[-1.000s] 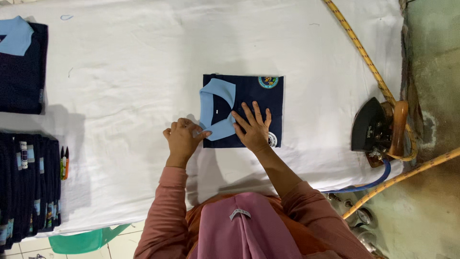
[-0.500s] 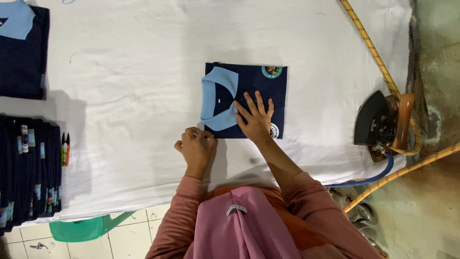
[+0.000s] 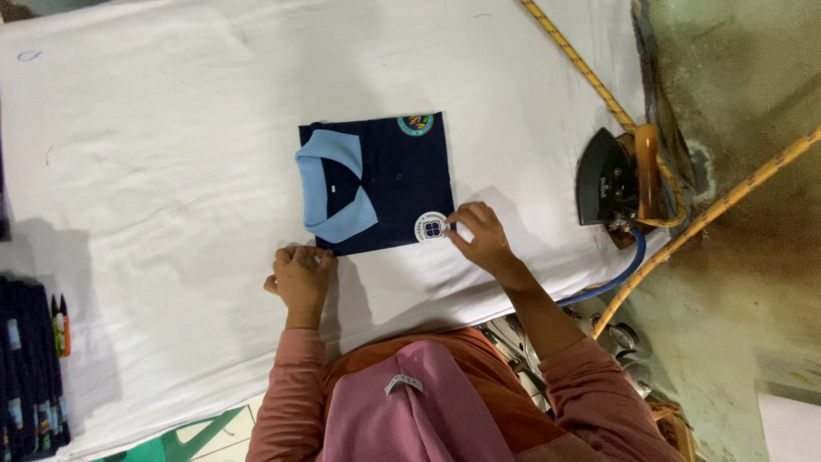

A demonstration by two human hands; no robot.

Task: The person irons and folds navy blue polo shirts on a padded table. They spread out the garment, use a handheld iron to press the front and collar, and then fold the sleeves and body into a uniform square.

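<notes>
Navy blue fabric, a folded polo shirt (image 3: 389, 184) with a light blue collar, lies flat near the middle of a white padded ironing table (image 3: 171, 128). Its collar points toward 9 o'clock, and two round badges sit on it: one at the shirt's 1 o'clock corner, one at its 5 o'clock corner.

The person's left hand (image 3: 299, 275) rests at the shirt's 7 o'clock corner, fingers curled inward in a loose fist. The fingertips seem to pinch the near edge of the cloth, though the grip itself is hidden under the knuckles, so this is not certain. The right hand (image 3: 481, 238) sits at the shirt's 5 o'clock corner, just beside the white round badge, with thumb and forefinger closing on the fabric's edge there.

A dark iron (image 3: 609, 186) with a brown handle stands on its side at 3 o'clock from the shirt, well apart from it, near the table's edge. A blue cord and a yellow braided cord (image 3: 590, 73) run from it. At 8 o'clock, by the table's far left edge, a stack of dark folded garments (image 3: 30, 368) lies. The person's pink sleeves and pink head covering fill the bottom of the view.
</notes>
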